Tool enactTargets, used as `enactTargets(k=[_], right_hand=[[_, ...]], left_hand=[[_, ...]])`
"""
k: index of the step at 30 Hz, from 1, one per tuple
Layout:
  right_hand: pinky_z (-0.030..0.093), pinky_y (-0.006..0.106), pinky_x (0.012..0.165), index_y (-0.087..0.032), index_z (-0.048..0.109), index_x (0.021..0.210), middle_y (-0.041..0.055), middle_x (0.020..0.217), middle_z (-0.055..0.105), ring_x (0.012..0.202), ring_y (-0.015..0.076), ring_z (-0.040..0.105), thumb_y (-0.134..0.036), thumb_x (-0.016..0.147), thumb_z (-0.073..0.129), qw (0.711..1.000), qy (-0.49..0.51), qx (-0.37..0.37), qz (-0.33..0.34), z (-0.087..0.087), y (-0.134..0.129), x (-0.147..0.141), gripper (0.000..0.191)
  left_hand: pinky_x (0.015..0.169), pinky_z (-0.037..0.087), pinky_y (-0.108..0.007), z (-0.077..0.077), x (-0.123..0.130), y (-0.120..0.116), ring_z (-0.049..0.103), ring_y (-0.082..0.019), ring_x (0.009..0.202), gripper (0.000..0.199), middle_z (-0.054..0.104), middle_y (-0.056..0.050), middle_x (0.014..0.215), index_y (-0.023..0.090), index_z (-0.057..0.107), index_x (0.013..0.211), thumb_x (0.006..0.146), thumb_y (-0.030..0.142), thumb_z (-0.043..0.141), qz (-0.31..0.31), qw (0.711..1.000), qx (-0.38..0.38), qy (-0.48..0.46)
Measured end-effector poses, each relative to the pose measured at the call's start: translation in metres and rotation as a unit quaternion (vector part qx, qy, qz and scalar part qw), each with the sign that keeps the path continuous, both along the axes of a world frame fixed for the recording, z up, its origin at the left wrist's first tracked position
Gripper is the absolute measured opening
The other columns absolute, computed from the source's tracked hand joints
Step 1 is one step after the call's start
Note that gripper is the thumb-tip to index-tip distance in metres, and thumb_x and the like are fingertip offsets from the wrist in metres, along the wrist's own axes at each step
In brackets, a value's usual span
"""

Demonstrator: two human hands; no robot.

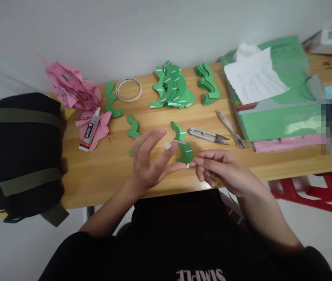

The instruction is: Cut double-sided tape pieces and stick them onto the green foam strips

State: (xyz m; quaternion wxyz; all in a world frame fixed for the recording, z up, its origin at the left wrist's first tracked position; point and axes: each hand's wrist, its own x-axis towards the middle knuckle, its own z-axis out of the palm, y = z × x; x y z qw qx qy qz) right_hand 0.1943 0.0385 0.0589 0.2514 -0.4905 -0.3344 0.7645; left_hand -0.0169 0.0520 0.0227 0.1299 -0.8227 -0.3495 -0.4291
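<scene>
A green wavy cutout [187, 152] with short white tape strips lies on the table between my hands. My left hand [151, 158] has its fingers spread, its thumb tip at the cutout's lower end. A pale piece of tape [167, 145] clings to its index fingertip. At that same lower end, beside a tiny white tape bit [188, 166], my right hand [220, 168] pinches thumb and forefinger together; what lies between them is too small to make out. Another wavy cutout [132, 125] is partly hidden behind my left hand.
Thread snips [208, 135] and a pen [230, 128] lie to the right. Behind are a tape roll [128, 100], taped green cutouts [173, 86] and a plain stack [208, 84]. Pink pieces [72, 86], a glue tube [89, 130], a black bag [22, 152] and green sheets [274, 125] flank them.
</scene>
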Motion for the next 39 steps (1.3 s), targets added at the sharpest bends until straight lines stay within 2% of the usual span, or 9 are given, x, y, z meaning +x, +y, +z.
enactTargets(k=[4, 10, 14, 18, 23, 31, 34, 36, 39], right_hand=[[0.027, 0.019, 0.037, -0.016, 0.065, 0.072, -0.003, 0.054, 0.06, 0.038, 0.0039, 0.041, -0.042, 0.076, 0.071, 1.0, 0.004, 0.005, 0.022, 0.002, -0.004, -0.007, 0.027], [0.027, 0.019, 0.038, -0.017, 0.061, 0.069, -0.0051, 0.051, 0.056, 0.039, 0.0041, 0.039, -0.043, 0.071, 0.077, 0.998, -0.053, 0.023, 0.009, 0.009, -0.01, -0.008, 0.03], [0.028, 0.019, 0.037, -0.017, 0.06, 0.069, -0.0035, 0.052, 0.059, 0.038, 0.0039, 0.04, -0.049, 0.073, 0.074, 0.996, -0.074, 0.037, -0.015, 0.006, -0.015, -0.01, 0.035], [0.03, 0.019, 0.037, -0.017, 0.061, 0.069, -0.0016, 0.056, 0.062, 0.038, 0.0039, 0.043, -0.052, 0.079, 0.067, 0.998, -0.056, 0.023, 0.024, 0.004, -0.018, -0.018, 0.037], [0.033, 0.018, 0.037, -0.017, 0.061, 0.072, -0.004, 0.055, 0.06, 0.037, 0.0033, 0.043, -0.043, 0.075, 0.072, 0.996, -0.064, 0.035, 0.042, 0.008, -0.015, -0.025, 0.029], [0.031, 0.018, 0.037, -0.017, 0.06, 0.068, -0.0048, 0.052, 0.056, 0.039, 0.0042, 0.039, -0.039, 0.068, 0.077, 0.988, -0.129, 0.072, 0.04, 0.008, -0.009, -0.023, 0.028], [0.034, 0.02, 0.038, -0.018, 0.062, 0.068, -0.0032, 0.054, 0.057, 0.042, 0.0062, 0.043, -0.043, 0.069, 0.076, 0.972, -0.182, 0.144, -0.033, 0.004, -0.002, -0.017, 0.029], [0.038, 0.022, 0.04, -0.018, 0.062, 0.071, -0.0011, 0.058, 0.06, 0.043, 0.0076, 0.046, -0.045, 0.07, 0.076, 0.954, -0.212, 0.186, -0.105, 0.003, 0.006, -0.014, 0.031], [0.045, 0.023, 0.043, -0.019, 0.064, 0.082, 0.0023, 0.067, 0.067, 0.048, 0.011, 0.057, -0.046, 0.074, 0.073, 0.936, -0.22, 0.213, -0.172, 0.005, 0.019, -0.014, 0.03]], left_hand=[[0.094, 0.053, -0.041, 0.001, -0.004, -0.003, 0.056, -0.025, 0.118, 0.05, 0.054, -0.013, 0.121, 0.019, 0.054, 0.113, 0.077, 0.048, 0.076, -0.012, 0.999, 0.031, 0.009], [0.098, 0.049, -0.039, -0.003, -0.014, 0.0, 0.056, -0.023, 0.12, 0.043, 0.057, -0.008, 0.123, 0.026, 0.056, 0.116, 0.083, 0.05, 0.069, -0.017, 0.999, 0.036, 0.013], [0.101, 0.044, -0.038, -0.01, -0.021, -0.001, 0.056, -0.022, 0.123, 0.049, 0.057, -0.002, 0.127, 0.037, 0.049, 0.123, 0.082, 0.051, 0.07, -0.016, 1.0, 0.018, 0.02], [0.1, 0.043, -0.04, -0.011, -0.022, -0.005, 0.06, -0.022, 0.119, 0.05, 0.057, 0.001, 0.127, 0.043, 0.039, 0.127, 0.086, 0.047, 0.066, 0.007, 0.999, 0.002, 0.053], [0.1, 0.045, -0.034, -0.006, -0.018, -0.006, 0.059, -0.018, 0.119, 0.04, 0.058, 0.002, 0.123, 0.038, 0.048, 0.12, 0.085, 0.044, 0.067, -0.014, 0.998, 0.068, 0.006], [0.092, 0.053, -0.034, -0.001, -0.018, -0.004, 0.061, -0.018, 0.118, 0.029, 0.062, 0.001, 0.112, 0.035, 0.055, 0.108, 0.083, 0.037, 0.071, -0.013, 0.996, 0.084, 0.003], [0.093, 0.053, -0.038, -0.003, -0.021, -0.001, 0.062, -0.021, 0.116, 0.032, 0.065, -0.004, 0.114, 0.028, 0.057, 0.112, 0.083, 0.031, 0.072, -0.041, 0.998, 0.029, 0.025], [0.097, 0.051, -0.041, -0.006, -0.022, 0.003, 0.062, -0.024, 0.116, 0.04, 0.067, -0.009, 0.113, 0.021, 0.055, 0.12, 0.086, 0.036, 0.069, -0.076, 0.993, -0.062, 0.063], [0.104, 0.045, -0.048, -0.011, -0.021, 0.007, 0.057, -0.029, 0.123, 0.053, 0.066, -0.016, 0.121, 0.013, 0.049, 0.133, 0.091, 0.042, 0.06, -0.133, 0.959, -0.209, 0.138]])
